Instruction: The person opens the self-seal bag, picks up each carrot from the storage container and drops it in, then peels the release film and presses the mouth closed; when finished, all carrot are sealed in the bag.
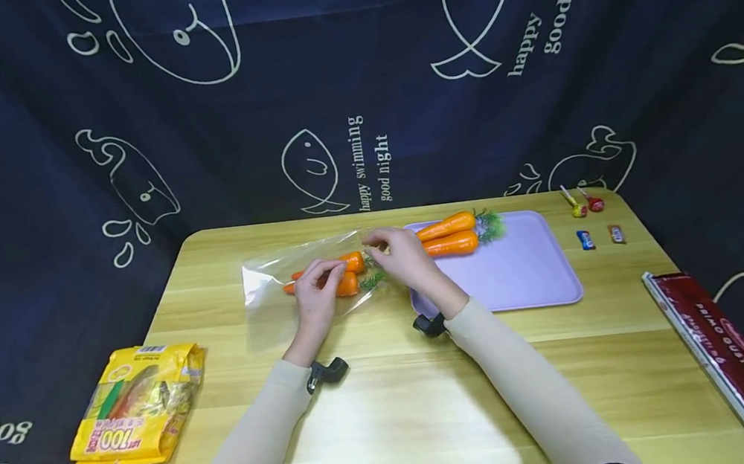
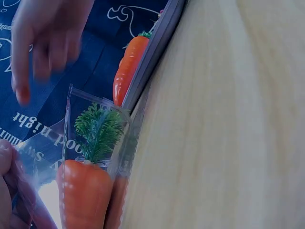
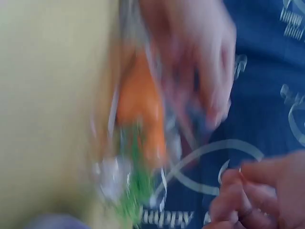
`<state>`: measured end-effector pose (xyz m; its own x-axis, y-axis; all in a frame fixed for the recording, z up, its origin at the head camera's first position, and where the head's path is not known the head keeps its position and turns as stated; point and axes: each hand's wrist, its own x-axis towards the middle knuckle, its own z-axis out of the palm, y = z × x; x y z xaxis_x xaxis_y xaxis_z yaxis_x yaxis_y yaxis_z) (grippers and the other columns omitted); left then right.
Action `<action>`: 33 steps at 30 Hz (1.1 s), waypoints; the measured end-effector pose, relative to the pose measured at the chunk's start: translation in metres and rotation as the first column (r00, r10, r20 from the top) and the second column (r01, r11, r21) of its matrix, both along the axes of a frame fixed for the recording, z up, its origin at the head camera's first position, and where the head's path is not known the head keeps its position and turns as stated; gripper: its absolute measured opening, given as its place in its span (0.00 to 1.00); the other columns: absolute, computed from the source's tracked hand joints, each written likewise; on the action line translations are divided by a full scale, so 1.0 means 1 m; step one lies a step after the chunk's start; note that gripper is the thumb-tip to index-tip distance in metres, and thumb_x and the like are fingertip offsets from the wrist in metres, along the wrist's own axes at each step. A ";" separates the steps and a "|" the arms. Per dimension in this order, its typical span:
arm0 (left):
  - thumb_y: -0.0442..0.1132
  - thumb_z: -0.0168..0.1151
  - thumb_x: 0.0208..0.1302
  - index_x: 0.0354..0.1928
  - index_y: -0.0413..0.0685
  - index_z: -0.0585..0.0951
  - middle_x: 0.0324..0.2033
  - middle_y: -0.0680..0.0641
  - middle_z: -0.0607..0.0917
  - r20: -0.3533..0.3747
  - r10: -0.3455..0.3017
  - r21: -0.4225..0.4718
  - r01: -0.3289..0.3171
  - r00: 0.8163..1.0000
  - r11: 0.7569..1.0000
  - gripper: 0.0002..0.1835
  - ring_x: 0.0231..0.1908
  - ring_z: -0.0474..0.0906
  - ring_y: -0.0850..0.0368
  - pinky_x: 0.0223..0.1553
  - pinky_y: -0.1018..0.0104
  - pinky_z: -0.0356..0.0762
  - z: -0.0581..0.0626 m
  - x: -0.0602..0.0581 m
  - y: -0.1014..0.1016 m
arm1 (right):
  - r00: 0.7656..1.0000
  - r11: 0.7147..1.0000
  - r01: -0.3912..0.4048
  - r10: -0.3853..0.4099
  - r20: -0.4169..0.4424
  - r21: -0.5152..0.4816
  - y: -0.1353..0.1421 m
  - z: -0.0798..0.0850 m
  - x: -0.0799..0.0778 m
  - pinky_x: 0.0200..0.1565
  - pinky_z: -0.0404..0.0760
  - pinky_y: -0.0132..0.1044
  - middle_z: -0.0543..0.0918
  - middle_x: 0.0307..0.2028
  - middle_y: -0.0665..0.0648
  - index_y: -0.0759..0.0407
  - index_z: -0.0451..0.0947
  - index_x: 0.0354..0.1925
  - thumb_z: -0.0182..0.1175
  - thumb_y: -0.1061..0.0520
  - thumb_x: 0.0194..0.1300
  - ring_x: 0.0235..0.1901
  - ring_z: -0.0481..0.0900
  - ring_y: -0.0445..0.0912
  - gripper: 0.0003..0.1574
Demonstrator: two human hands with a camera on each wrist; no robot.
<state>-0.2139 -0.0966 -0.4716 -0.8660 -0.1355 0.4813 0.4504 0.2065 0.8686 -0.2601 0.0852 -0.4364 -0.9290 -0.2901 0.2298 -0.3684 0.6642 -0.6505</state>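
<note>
A clear plastic bag lies on the left-centre of the table with two orange carrots inside, their green tops toward its right end. My left hand pinches the bag's film above the carrots; in the left wrist view its fingers show at the film's edge. Beside the bag's right end, my right hand hovers with loosely bent fingers that hold nothing. Two more carrots lie on the lilac tray, partly behind the right hand in the head view. Motion blurs the right wrist view.
A yellow snack bag lies at the left edge. Two lollipops and two small wrapped sweets lie at the back right. Along the right edge is a long red package. A dark patterned cloth hangs around the table.
</note>
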 end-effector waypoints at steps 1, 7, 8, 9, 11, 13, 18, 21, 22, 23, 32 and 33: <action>0.29 0.67 0.63 0.38 0.32 0.86 0.34 0.38 0.86 0.003 0.002 -0.003 -0.002 1.000 1.000 0.05 0.33 0.80 0.56 0.39 0.76 0.80 0.000 0.000 0.000 | 0.999 0.999 0.036 -0.037 -0.017 -0.034 0.002 0.003 0.011 0.32 0.81 0.40 0.88 0.32 0.52 0.53 0.85 0.50 0.63 0.52 0.69 0.30 0.83 0.48 0.14; 0.32 0.68 0.63 0.39 0.37 0.87 0.36 0.40 0.87 0.027 0.029 -0.032 -0.028 0.999 0.999 0.05 0.35 0.81 0.58 0.39 0.80 0.80 -0.015 -0.009 -0.004 | 0.943 0.946 0.122 -0.015 0.333 -0.302 -0.005 -0.018 0.069 0.12 0.75 0.37 0.85 0.19 0.54 0.55 0.79 0.56 0.60 0.49 0.71 0.12 0.81 0.51 0.20; 0.33 0.68 0.64 0.39 0.38 0.87 0.36 0.41 0.87 0.029 0.030 -0.036 -0.029 0.999 0.999 0.05 0.35 0.81 0.59 0.39 0.80 0.80 -0.019 -0.011 -0.005 | 0.921 0.927 0.145 0.003 0.390 -0.347 -0.009 -0.025 0.073 0.13 0.78 0.40 0.87 0.20 0.55 0.57 0.77 0.58 0.59 0.49 0.71 0.13 0.82 0.51 0.21; 0.34 0.68 0.63 0.39 0.40 0.87 0.36 0.42 0.87 0.027 0.032 -0.041 -0.030 0.999 0.999 0.05 0.34 0.81 0.59 0.39 0.80 0.80 -0.021 -0.013 -0.005 | 0.908 0.909 0.163 0.014 0.419 -0.383 -0.013 -0.031 0.075 0.14 0.80 0.42 0.87 0.22 0.57 0.57 0.76 0.59 0.59 0.50 0.72 0.13 0.82 0.51 0.21; 0.37 0.69 0.63 0.39 0.43 0.88 0.36 0.44 0.87 0.023 0.021 -0.042 -0.020 1.000 0.999 0.05 0.35 0.81 0.60 0.40 0.79 0.80 -0.026 -0.015 -0.006 | 0.889 0.873 0.196 0.034 0.456 -0.447 -0.020 -0.043 0.076 0.17 0.84 0.45 0.88 0.24 0.60 0.58 0.76 0.59 0.59 0.52 0.72 0.13 0.83 0.49 0.21; 0.39 0.69 0.63 0.38 0.45 0.88 0.36 0.46 0.88 0.011 0.005 -0.039 -0.004 1.000 0.999 0.06 0.36 0.82 0.61 0.40 0.79 0.81 -0.028 -0.015 -0.006 | 0.883 0.840 0.217 0.048 0.466 -0.497 -0.026 -0.052 0.075 0.19 0.85 0.45 0.88 0.25 0.62 0.61 0.77 0.57 0.58 0.53 0.72 0.14 0.83 0.48 0.20; 0.42 0.69 0.64 0.39 0.48 0.89 0.37 0.50 0.87 0.040 -0.018 -0.145 0.023 0.999 0.989 0.07 0.37 0.80 0.60 0.40 0.75 0.80 -0.016 -0.018 -0.010 | 0.897 0.809 0.238 0.030 0.442 -0.538 -0.035 -0.066 0.072 0.22 0.86 0.41 0.89 0.30 0.60 0.66 0.82 0.48 0.58 0.54 0.73 0.16 0.84 0.46 0.16; 0.42 0.68 0.65 0.44 0.49 0.88 0.42 0.50 0.87 0.145 -0.077 -0.318 0.120 0.986 0.941 0.08 0.41 0.80 0.56 0.44 0.65 0.81 0.009 -0.033 -0.021 | 0.909 0.810 0.238 0.009 0.417 -0.536 -0.038 -0.070 0.072 0.21 0.86 0.42 0.89 0.31 0.59 0.65 0.83 0.45 0.58 0.54 0.73 0.16 0.84 0.47 0.15; 0.41 0.67 0.66 0.45 0.49 0.87 0.44 0.50 0.86 0.196 -0.110 -0.372 0.178 0.974 0.911 0.09 0.43 0.81 0.54 0.46 0.61 0.82 0.020 -0.043 -0.025 | 0.913 0.813 0.237 0.001 0.408 -0.532 -0.039 -0.071 0.072 0.21 0.86 0.41 0.89 0.31 0.58 0.64 0.83 0.44 0.59 0.54 0.73 0.16 0.84 0.47 0.14; 0.41 0.67 0.66 0.46 0.49 0.87 0.46 0.49 0.86 0.245 -0.144 -0.425 0.240 0.959 0.873 0.09 0.44 0.81 0.53 0.48 0.57 0.82 0.029 -0.055 -0.029 | 0.917 0.816 0.235 -0.005 0.400 -0.529 -0.040 -0.072 0.073 0.21 0.86 0.41 0.89 0.31 0.57 0.64 0.83 0.43 0.59 0.54 0.73 0.16 0.84 0.46 0.14; 0.41 0.65 0.68 0.46 0.52 0.87 0.47 0.50 0.88 0.600 -0.359 -0.589 0.699 0.715 0.406 0.08 0.47 0.80 0.54 0.57 0.58 0.78 0.045 -0.170 -0.025 | 0.928 0.838 0.223 -0.025 0.373 -0.499 -0.038 -0.072 0.076 0.20 0.85 0.39 0.89 0.29 0.55 0.62 0.84 0.41 0.59 0.55 0.72 0.15 0.83 0.45 0.12; 0.40 0.65 0.68 0.45 0.52 0.88 0.45 0.50 0.88 0.613 -0.353 -0.581 0.706 0.707 0.406 0.08 0.45 0.80 0.54 0.55 0.59 0.78 0.043 -0.174 -0.022 | 0.928 0.839 0.222 -0.026 0.371 -0.497 -0.037 -0.071 0.076 0.20 0.85 0.39 0.89 0.29 0.55 0.62 0.84 0.41 0.59 0.55 0.72 0.15 0.83 0.45 0.12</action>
